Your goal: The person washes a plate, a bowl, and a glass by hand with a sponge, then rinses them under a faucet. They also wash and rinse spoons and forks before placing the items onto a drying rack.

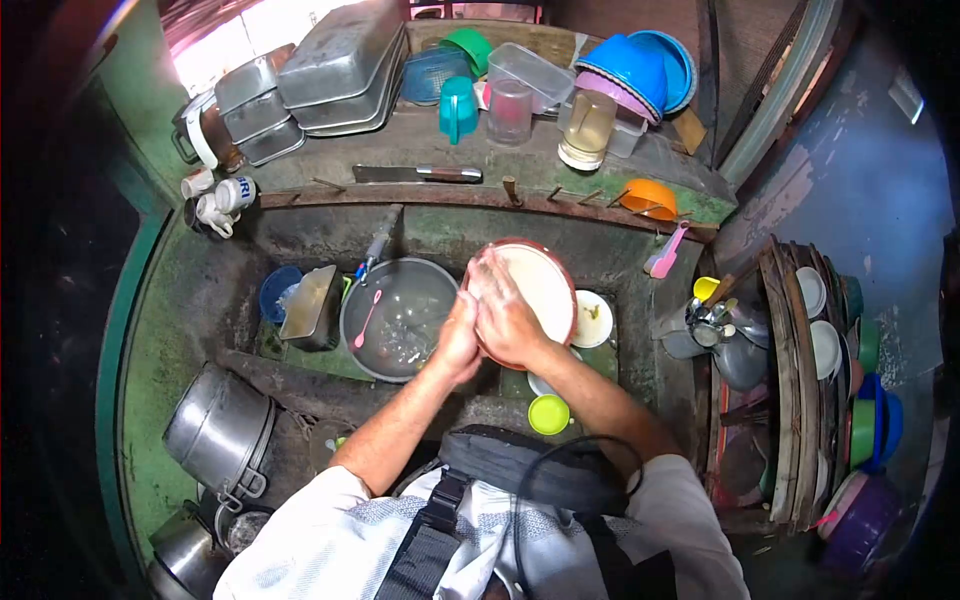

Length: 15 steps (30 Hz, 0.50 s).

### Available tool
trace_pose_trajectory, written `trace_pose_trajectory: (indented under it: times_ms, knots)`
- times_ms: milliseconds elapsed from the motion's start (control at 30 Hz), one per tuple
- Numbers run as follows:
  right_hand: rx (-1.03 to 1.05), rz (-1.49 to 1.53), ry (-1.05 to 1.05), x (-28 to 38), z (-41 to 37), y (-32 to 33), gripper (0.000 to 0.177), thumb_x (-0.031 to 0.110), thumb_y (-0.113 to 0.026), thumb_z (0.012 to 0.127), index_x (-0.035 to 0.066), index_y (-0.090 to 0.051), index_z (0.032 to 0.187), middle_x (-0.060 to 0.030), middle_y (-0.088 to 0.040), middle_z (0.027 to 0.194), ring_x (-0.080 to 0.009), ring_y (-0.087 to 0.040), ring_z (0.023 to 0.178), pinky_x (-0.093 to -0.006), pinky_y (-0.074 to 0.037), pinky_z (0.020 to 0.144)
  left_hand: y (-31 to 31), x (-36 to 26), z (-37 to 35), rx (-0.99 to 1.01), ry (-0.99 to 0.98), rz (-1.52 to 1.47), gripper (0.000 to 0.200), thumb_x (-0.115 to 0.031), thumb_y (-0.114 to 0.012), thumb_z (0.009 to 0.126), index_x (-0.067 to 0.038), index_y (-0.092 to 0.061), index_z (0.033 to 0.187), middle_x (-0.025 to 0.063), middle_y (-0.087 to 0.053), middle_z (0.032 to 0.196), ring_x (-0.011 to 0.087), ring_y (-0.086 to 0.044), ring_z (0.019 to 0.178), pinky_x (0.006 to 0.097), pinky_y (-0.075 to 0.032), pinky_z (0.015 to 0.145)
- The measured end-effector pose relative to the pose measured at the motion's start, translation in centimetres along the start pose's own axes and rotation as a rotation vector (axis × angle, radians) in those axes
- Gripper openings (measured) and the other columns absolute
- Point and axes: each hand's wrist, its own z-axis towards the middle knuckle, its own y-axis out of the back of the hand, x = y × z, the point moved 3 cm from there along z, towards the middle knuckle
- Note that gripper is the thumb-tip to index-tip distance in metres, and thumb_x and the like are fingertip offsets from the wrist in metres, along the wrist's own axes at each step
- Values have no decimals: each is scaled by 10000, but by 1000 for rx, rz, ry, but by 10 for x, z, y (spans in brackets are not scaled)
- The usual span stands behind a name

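Note:
A round cream plate (541,290) with a reddish-brown rim is above the sink. My left hand (459,338) is closed at the plate's left edge, its fingers mostly hidden behind my other hand and the plate. My right hand (503,318) lies across the left side of the plate, fingers stretched out and pointing away from me; its palm is hidden. To the left stands a grey basin (400,345) of water, with a pink spoon (368,322) inside. A hose end (378,245) reaches over the basin's far rim. Right of the plate sits a small white bowl (592,320).
A metal container (308,305) and a blue bowl (280,296) stand left of the basin. A lime-green cup (549,414) is near me. Along the back ledge are a large knife (418,174), metal pans (345,65) and plastic cups. A wooden dish rack (788,380) stands at the right.

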Motion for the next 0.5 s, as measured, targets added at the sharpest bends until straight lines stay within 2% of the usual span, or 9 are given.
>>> trace_pose_trajectory:
  times_ms: [67, 100, 167, 233, 267, 333, 400, 467, 500]
  knots:
    - [306, -13, 93, 3, -27, 6, 515, 174, -533, 832, 45, -447, 1324, -240, -340, 1405, -401, -304, 1317, -490, -225, 1094, 10, -19, -3, -76, 98, -15, 621, -511, -285, 951, -53, -311, 1369, 134, -440, 1331, 251, -447, 1226, 400, -405, 1004]
    - [354, -58, 123, -2, -34, 15, 494, 185, -547, 822, 67, -486, 1298, -191, -363, 1409, -380, -324, 1313, -483, -247, 1085, 11, -27, -5, -66, 80, -7, 625, -511, -287, 950, -50, -304, 1372, 141, -440, 1330, 253, -452, 1220, 402, -415, 995]
    - [258, -234, 10, -27, -30, 27, 523, 161, -557, 802, 51, -468, 1306, -233, -338, 1408, -434, -264, 1324, -495, -239, 1082, 12, -24, -3, -83, 32, 21, 636, -510, -296, 950, -40, -286, 1379, 150, -431, 1333, 252, -467, 1204, 396, -438, 975]
    - [29, -368, -143, -40, -19, 28, 545, 132, -548, 804, 32, -432, 1327, -283, -291, 1412, -493, -200, 1322, -506, -231, 1081, 4, -6, -8, -63, -41, 141, 614, -465, -332, 965, -39, -253, 1400, 129, -381, 1372, 225, -395, 1256, 381, -387, 1017]
    - [24, -372, -146, -33, -14, 19, 545, 132, -548, 804, 32, -432, 1327, -283, -291, 1412, -493, -200, 1322, -506, -231, 1081, -3, 0, -7, -52, -79, 188, 601, -444, -342, 971, -40, -244, 1406, 120, -364, 1385, 213, -365, 1275, 376, -367, 1032]
    - [-122, -113, -132, -14, -10, 7, 535, 130, -534, 812, 27, -431, 1327, -294, -303, 1399, -482, -227, 1316, -498, -225, 1086, -9, 2, -7, -12, -125, 269, 574, -407, -336, 985, -28, -248, 1406, 102, -361, 1391, 207, -355, 1277, 348, -339, 1046]
    - [115, 92, -6, -2, -21, 7, 526, 126, -540, 800, 41, -454, 1312, -290, -330, 1384, -450, -276, 1309, -502, -235, 1085, -8, -4, -8, -63, -78, 120, 572, -409, -321, 987, -24, -250, 1405, 112, -371, 1382, 207, -378, 1261, 336, -335, 1048]
    - [275, 33, 55, -17, -36, 20, 530, 136, -553, 799, 67, -462, 1316, -276, -317, 1401, -446, -262, 1319, -504, -234, 1086, 1, -9, -8, -40, -47, 113, 579, -415, -298, 989, -17, -246, 1405, 118, -370, 1387, 204, -393, 1251, 340, -331, 1052]
    - [237, -141, -34, -29, -43, 26, 539, 150, -554, 809, 60, -440, 1328, -277, -309, 1403, -430, -262, 1323, -494, -243, 1084, 4, -10, -8, -39, -103, 233, 581, -417, -294, 989, -20, -238, 1410, 120, -366, 1391, 206, -379, 1262, 341, -332, 1050]
